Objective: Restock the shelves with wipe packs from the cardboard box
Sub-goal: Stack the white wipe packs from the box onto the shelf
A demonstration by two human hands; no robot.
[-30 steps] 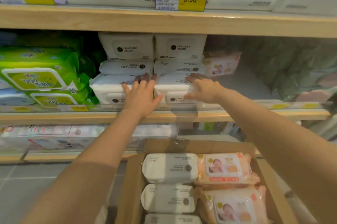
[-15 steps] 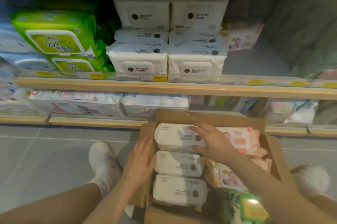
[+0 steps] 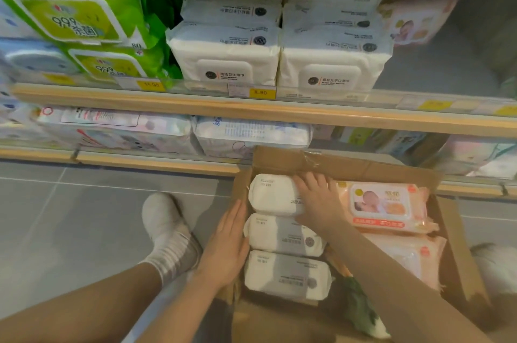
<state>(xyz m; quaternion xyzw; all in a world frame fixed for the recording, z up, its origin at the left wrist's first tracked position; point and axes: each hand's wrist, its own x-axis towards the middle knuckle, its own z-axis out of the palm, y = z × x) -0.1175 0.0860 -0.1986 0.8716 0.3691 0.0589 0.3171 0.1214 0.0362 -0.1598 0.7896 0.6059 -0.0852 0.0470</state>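
right grip (image 3: 316,203) atop far white pack (image 3: 272,195)

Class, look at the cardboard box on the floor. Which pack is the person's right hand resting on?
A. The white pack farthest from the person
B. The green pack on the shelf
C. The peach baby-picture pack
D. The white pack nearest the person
A: the right hand lies over the farthest white pack in the cardboard box.
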